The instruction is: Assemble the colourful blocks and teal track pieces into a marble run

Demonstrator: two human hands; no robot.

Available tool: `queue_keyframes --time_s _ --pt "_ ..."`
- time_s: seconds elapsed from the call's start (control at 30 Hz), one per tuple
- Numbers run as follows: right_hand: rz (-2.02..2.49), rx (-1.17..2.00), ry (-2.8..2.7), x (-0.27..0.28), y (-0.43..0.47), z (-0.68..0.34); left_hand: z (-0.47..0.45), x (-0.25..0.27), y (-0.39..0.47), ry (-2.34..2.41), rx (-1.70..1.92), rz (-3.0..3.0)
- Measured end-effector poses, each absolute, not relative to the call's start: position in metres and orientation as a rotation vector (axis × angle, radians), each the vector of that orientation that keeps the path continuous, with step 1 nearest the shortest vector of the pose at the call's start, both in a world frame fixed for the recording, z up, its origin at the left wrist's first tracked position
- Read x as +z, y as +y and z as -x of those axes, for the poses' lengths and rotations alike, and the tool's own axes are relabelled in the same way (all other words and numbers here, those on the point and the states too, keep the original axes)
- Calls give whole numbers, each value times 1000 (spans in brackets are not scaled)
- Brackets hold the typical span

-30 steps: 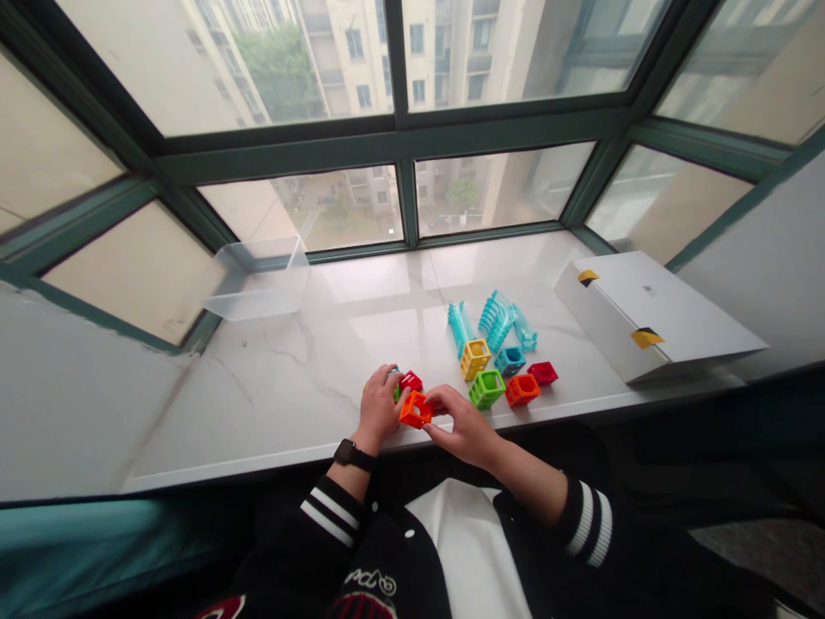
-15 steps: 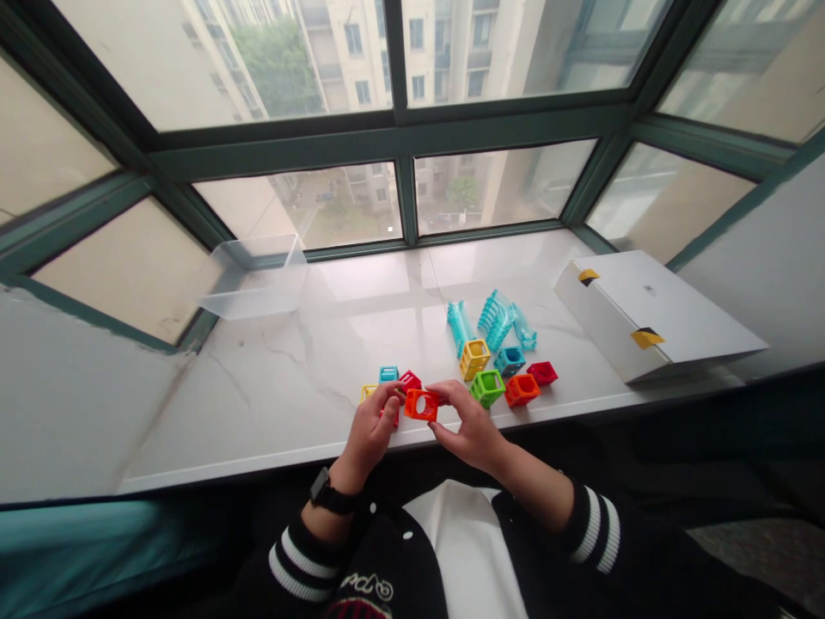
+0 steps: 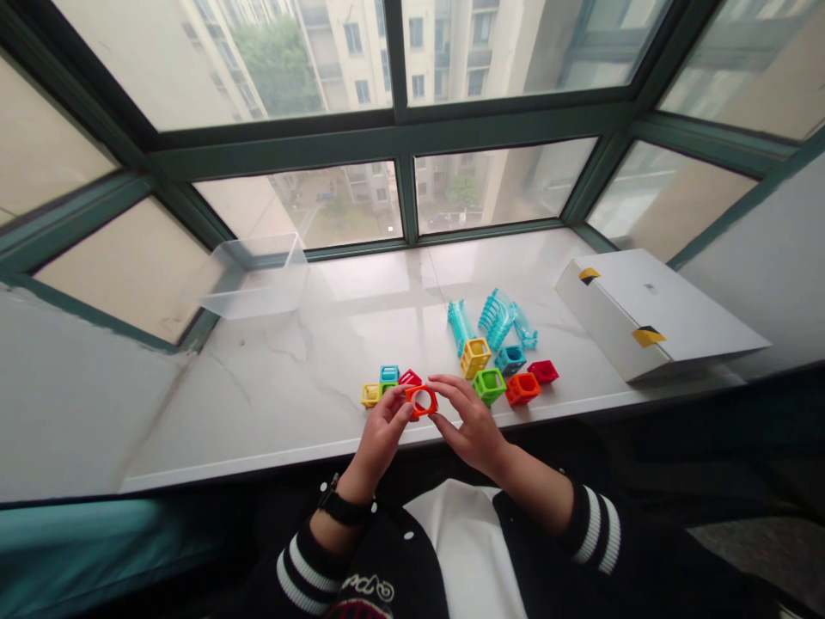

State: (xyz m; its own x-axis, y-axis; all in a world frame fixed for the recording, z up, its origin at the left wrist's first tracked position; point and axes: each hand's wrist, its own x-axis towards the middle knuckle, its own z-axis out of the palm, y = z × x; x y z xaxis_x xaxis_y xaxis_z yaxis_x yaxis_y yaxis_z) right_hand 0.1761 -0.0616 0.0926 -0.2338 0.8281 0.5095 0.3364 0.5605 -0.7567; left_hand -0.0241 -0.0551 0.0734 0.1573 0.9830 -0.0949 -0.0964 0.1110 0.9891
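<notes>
Both hands hold an orange toy block (image 3: 434, 404), an open cube frame with a round hole, above the sill's front edge. My left hand (image 3: 381, 434) grips its left side between thumb and fingers. My right hand (image 3: 475, 424) pinches its right side, fingers above and thumb below. Just beyond my left hand sit a yellow block (image 3: 369, 395), a blue block (image 3: 389, 373), a red block (image 3: 410, 377) and a green block (image 3: 388, 389) partly hidden by my fingers. Right of my right hand stands another green block (image 3: 489, 388), near a second orange block (image 3: 522, 389).
Behind these are a yellow block (image 3: 475, 358), a blue block (image 3: 510, 360), a red block (image 3: 543, 371) and clear blue track pieces (image 3: 498, 320). A transparent bin (image 3: 258, 297) stands back left on the white sill (image 3: 290, 370); a white box (image 3: 663, 314) lies at right.
The orange block has turned so its round hole faces me more squarely. My left hand has shifted right, closing on the block and uncovering the yellow block. The right hand has barely moved.
</notes>
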Motion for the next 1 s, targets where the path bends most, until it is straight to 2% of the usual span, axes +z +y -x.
queue_keyframes --time_s 0.33,0.67,1.0 --pt "1003 402 -1794 95 -60 -183 -13 84 -59 932 1095 -1114" --pt "1041 294 -1787 101 -58 -216 -12 90 -46 1007 967 -1588" --pt "1281 141 -1653 98 -63 -297 18 49 -6 1381 963 -1746"
